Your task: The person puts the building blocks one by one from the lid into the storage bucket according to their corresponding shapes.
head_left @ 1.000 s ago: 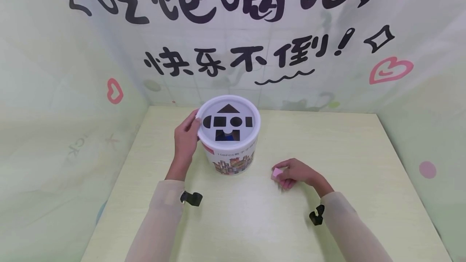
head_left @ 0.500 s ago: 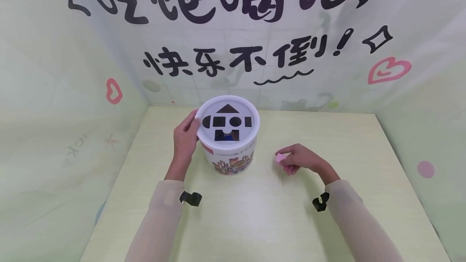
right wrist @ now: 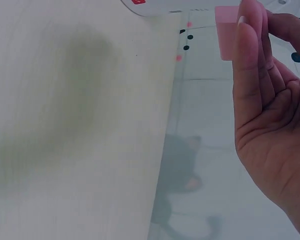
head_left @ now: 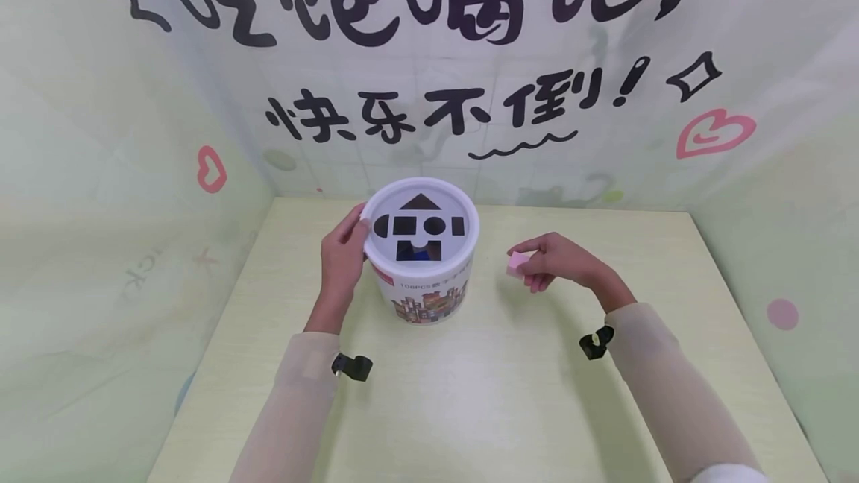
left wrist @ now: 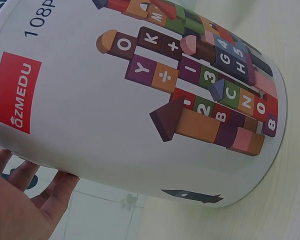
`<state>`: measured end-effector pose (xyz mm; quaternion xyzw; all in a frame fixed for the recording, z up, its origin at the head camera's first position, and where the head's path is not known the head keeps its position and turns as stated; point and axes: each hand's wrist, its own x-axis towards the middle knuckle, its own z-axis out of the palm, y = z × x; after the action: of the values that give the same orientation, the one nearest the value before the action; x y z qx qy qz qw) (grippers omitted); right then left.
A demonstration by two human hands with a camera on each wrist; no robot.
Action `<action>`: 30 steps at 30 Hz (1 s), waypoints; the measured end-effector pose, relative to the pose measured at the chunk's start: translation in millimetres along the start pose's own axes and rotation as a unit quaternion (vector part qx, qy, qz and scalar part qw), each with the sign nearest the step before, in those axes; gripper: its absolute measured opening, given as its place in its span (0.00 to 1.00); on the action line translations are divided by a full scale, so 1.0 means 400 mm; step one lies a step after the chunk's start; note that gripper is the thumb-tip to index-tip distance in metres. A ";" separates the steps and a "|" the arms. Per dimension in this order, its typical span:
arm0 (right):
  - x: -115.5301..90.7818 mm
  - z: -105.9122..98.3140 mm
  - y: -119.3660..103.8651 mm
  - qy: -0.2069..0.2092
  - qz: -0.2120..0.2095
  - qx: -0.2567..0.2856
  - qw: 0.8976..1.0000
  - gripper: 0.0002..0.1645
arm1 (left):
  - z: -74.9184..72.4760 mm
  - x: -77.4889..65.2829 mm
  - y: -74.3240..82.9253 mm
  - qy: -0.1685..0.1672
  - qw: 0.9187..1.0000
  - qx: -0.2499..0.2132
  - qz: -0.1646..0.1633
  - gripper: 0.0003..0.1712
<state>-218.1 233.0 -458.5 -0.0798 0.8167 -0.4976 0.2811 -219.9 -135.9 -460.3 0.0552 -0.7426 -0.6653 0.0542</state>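
Observation:
A white bucket stands upright on the table, printed with coloured letter and number blocks. Its white lid has several cut-outs: a triangle, a half circle, a square, a circle, a rectangle and an arch. Through the arch opening something blue shows inside. My left hand holds the bucket's left side at the rim; in the left wrist view its fingers touch the wall. Right of the bucket and above the table, my right hand pinches a pink block between thumb and fingertips. The fingers partly cover that block.
The pale wooden table is enclosed by light fabric walls at the back and both sides. Black lettering covers the back wall, close behind the bucket. Black wrist cameras sit on both sleeves.
My right hand has lifted the pink block off the table and carried it away from me, up to about the height of the bucket's upper wall. The left hand and bucket stay put.

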 end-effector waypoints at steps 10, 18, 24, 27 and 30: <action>-0.008 -0.044 -0.102 0.015 -0.034 0.003 0.999 0.26 | -0.001 0.000 0.001 0.000 1.000 0.000 0.005 0.22; 0.001 -0.055 -0.175 0.014 -0.068 0.009 0.998 0.24 | -0.001 0.002 0.002 0.001 1.000 -0.001 0.006 0.23; 0.029 -0.045 -0.230 -0.003 -0.089 -0.001 0.996 0.24 | -0.002 0.001 0.001 0.000 1.000 0.001 0.003 0.22; 0.047 -0.037 -0.258 -0.016 -0.098 -0.005 0.995 0.23 | -0.002 0.001 0.002 0.002 1.000 0.000 0.003 0.22; 0.063 -0.026 -0.283 -0.030 -0.107 -0.009 0.994 0.23 | -0.001 0.001 0.002 0.003 1.000 0.001 0.002 0.22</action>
<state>-261.5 174.9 -367.5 -0.1842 0.7991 -0.5151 0.2494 -220.2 -136.1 -459.5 0.0553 -0.7433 -0.6641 0.0577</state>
